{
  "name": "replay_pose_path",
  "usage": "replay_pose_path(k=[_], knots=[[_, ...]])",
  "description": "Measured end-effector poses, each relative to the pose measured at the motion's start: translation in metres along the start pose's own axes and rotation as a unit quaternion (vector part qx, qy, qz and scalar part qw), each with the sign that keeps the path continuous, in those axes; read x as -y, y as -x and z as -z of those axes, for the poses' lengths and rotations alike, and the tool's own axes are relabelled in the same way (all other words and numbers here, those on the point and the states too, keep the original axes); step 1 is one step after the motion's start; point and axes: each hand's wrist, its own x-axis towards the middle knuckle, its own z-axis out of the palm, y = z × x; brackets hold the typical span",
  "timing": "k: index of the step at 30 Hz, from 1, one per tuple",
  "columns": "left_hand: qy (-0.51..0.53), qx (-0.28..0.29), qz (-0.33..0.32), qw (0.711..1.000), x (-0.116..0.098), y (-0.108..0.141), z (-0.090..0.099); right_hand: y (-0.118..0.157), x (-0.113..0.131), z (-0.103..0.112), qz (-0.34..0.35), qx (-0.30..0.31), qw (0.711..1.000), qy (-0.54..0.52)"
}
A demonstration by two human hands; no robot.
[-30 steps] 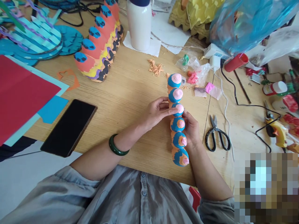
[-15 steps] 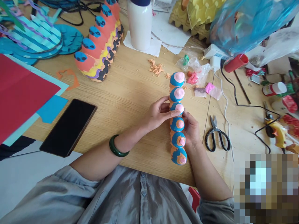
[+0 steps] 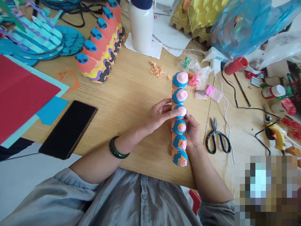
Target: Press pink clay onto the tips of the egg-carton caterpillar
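A row of egg carton cups (image 3: 179, 127) stands lengthwise before me, covered in blue, orange and pink clay or paint. Pink caps cover the upper cups broadly and the lower ones in smaller dabs. My left hand (image 3: 160, 114) grips the row from the left, its thumb lying across the third cup by the pink cap and its fingers behind. From the right, my right hand (image 3: 193, 130) is closed around the side, partly hidden by the cups. Black-handled scissors (image 3: 217, 136) lie just right of that hand, and pink clay in a wrapper (image 3: 210, 91) lies beyond it.
A phone (image 3: 69, 128) and a red sheet (image 3: 23, 94) lie at left. Behind stand a painted egg carton row (image 3: 101, 47) and a white bottle (image 3: 141, 29). Orange scraps (image 3: 157, 69), a power strip (image 3: 216, 55) with cables, and a glue gun (image 3: 276, 133) are also on the table.
The hands keep the same hold on the egg carton row. The view has shifted very slightly; the row's upper end leans a little more to the right.
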Motion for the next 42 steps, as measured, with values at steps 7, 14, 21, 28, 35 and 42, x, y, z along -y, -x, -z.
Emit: replay_pose_path(k=[7,14,21,28,35,42], knots=[[0.023,0.01,0.011,1.0,-0.001,0.0,0.001,0.002,0.003,0.003,0.005,0.021,0.999,-0.031],[0.043,0.004,0.02,0.999,0.0,0.0,0.002,0.002,0.001,0.006,0.056,0.02,0.998,0.013],[0.059,-0.01,0.018,0.998,0.001,-0.001,0.0,0.003,-0.002,0.005,0.09,0.011,0.993,0.072],[0.049,-0.014,0.022,0.998,-0.002,0.0,-0.001,0.003,-0.004,0.004,0.101,0.007,0.992,0.08],[-0.029,-0.036,0.023,0.999,-0.002,0.002,0.0,0.006,-0.006,0.003,0.112,0.004,0.986,0.122],[0.057,0.031,0.027,0.998,-0.002,0.0,0.001,0.004,-0.006,0.007,0.125,-0.019,0.987,0.104]])
